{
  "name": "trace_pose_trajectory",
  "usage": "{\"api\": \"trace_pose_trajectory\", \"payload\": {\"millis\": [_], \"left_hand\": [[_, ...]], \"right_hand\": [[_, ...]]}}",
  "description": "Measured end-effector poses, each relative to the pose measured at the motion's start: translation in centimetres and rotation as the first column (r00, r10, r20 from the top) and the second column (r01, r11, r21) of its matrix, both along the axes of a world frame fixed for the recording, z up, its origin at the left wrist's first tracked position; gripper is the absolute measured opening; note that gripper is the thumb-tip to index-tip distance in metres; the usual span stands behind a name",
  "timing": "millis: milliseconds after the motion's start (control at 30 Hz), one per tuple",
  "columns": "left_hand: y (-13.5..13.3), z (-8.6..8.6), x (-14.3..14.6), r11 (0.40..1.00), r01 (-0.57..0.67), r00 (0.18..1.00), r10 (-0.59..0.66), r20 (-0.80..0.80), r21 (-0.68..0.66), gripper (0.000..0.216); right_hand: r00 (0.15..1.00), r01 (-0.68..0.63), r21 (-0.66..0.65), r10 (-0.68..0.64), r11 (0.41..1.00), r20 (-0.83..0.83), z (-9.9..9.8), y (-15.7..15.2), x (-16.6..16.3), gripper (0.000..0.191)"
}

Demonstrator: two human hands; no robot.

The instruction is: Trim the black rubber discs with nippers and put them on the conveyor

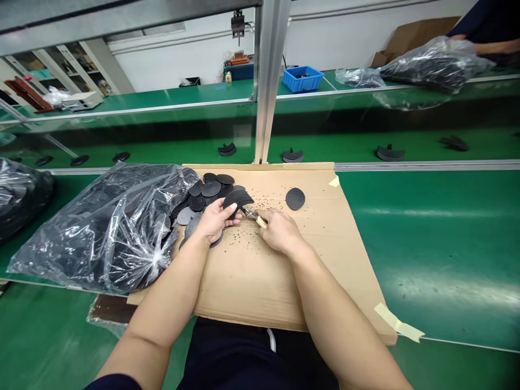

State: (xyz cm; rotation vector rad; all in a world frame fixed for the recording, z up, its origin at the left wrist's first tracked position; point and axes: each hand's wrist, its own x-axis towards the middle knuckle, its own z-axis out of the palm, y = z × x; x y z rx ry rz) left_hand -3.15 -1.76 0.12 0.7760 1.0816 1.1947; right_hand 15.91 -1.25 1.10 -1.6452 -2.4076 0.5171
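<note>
My left hand (219, 219) grips a black curved plastic piece (239, 199) above the cardboard sheet (252, 287). Closed around the pale handles of small metal cutting pliers (251, 213), my right hand (280, 232) keeps their jaws at the lower right edge of that piece. Black crumbs (244, 236) lie scattered on the cardboard below both hands. Beside my left hand is a heap of black oval discs (211, 188), partly hidden by the hand. A single black disc (295, 199) lies apart, beyond my right hand.
A clear plastic bag (101, 227) full of black parts bulges at the left. Behind the cardboard, black pieces (292, 156) sit along a green belt (341, 143). A metal post (268, 81) rises there. A blue bin (303, 79) and another person's arm (498, 47) are farther back.
</note>
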Motion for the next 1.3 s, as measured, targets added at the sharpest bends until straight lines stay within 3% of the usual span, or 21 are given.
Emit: {"api": "trace_pose_trajectory", "payload": {"millis": [167, 367, 467, 667, 800, 867, 933, 1067, 1200, 1300], "left_hand": [[0.3, -0.2, -0.2, 0.998, -0.046, 0.99, 0.051, 0.135, -0.04, 0.027], [0.5, -0.5, -1.1, 0.998, 0.017, 0.97, -0.003, 0.242, -0.054, 0.024], [0.5, -0.4, -1.0, 0.996, 0.07, 0.939, -0.046, 0.341, -0.059, 0.022], [0.4, -0.2, 0.1, 0.992, -0.05, 0.959, 0.08, 0.273, -0.117, 0.027], [0.1, 0.2, 0.0, 0.929, 0.256, 0.928, -0.16, 0.336, -0.266, 0.054], [0.0, 0.4, -0.2, 0.882, 0.371, 0.882, -0.237, 0.407, -0.29, 0.05], [-0.1, 0.5, -0.2, 0.874, 0.37, 0.874, -0.213, 0.437, -0.313, 0.035], [-0.1, 0.5, 0.0, 0.929, 0.197, 0.916, -0.062, 0.396, -0.312, 0.003], [-0.2, 0.6, -0.2, 0.96, 0.185, 0.94, -0.111, 0.322, -0.208, 0.017], [-0.2, 0.7, -0.5, 0.967, 0.218, 0.946, -0.175, 0.274, -0.133, 0.03]], "right_hand": [[0.995, 0.045, -0.052, -0.049, 0.998, -0.09, -0.3, 0.2, 0.1, 0.045], [0.988, 0.015, -0.072, -0.026, 0.997, -0.151, -0.4, 0.3, 0.1, 0.046], [0.994, 0.034, 0.001, -0.033, 0.999, -0.105, -0.5, 0.3, -0.1, 0.049], [0.998, 0.057, 0.195, -0.054, 0.979, -0.019, -0.5, -0.1, -0.4, 0.054], [0.994, 0.095, 0.314, -0.107, 0.945, 0.021, -0.5, -0.3, -0.6, 0.052], [0.995, 0.083, 0.357, -0.099, 0.93, 0.027, -0.5, -0.5, -0.8, 0.05], [0.996, 0.067, 0.375, -0.083, 0.925, 0.027, -0.5, -0.6, -1.0, 0.049], [0.998, 0.047, 0.313, -0.06, 0.949, 0.031, -0.5, -0.7, -1.3, 0.05], [0.998, 0.051, 0.194, -0.042, 0.98, -0.051, -0.5, -0.6, -1.4, 0.053], [0.975, 0.06, 0.038, -0.05, 0.997, -0.216, -0.7, -0.5, -1.2, 0.056]]}}
